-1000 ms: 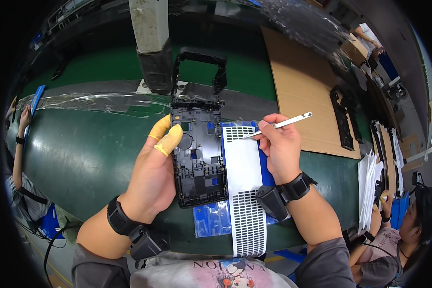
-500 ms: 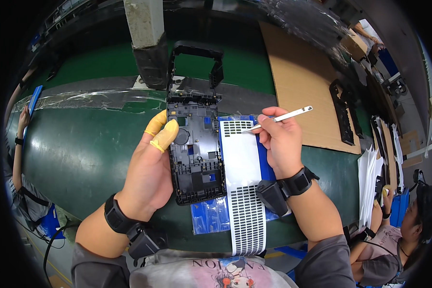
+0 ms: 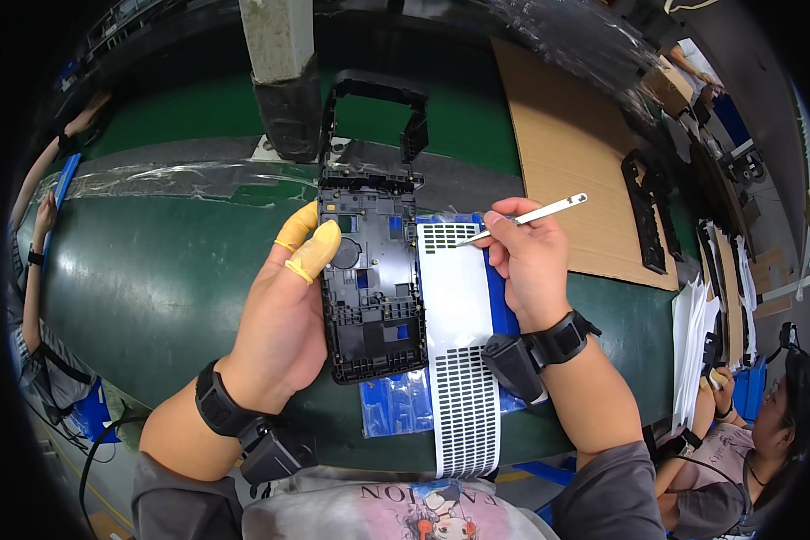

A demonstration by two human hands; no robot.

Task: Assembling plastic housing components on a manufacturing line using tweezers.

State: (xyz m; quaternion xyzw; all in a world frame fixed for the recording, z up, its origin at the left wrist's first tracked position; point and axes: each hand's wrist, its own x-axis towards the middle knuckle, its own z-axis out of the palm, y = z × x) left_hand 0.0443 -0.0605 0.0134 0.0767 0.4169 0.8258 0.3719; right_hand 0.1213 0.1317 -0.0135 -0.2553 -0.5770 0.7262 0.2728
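My left hand (image 3: 283,306), with yellow finger cots on its thumb and a finger, grips the left edge of a black plastic housing (image 3: 378,261). The housing is a long frame with an open window at its far end. Between the thumb and fingers of my right hand (image 3: 526,256) is a pair of silver tweezers (image 3: 540,212). Its tip reaches a white label sheet (image 3: 457,301) just below the top rows of small dark rectangular stickers. More rows of these stickers cover the sheet's near part. Beneath the sheet lies a blue plastic-wrapped pad (image 3: 396,405).
A cardboard sheet (image 3: 558,153) lies at the far right with black plastic parts (image 3: 643,211) on it. A post (image 3: 283,81) rises from the green table (image 3: 153,288). White sheets (image 3: 690,351) stand at the right edge. Co-workers sit at both sides.
The housing, the label sheet and both my hands appear slightly further right in the picture. My grips are the same. A co-worker's arm at the far left now reaches over the table.
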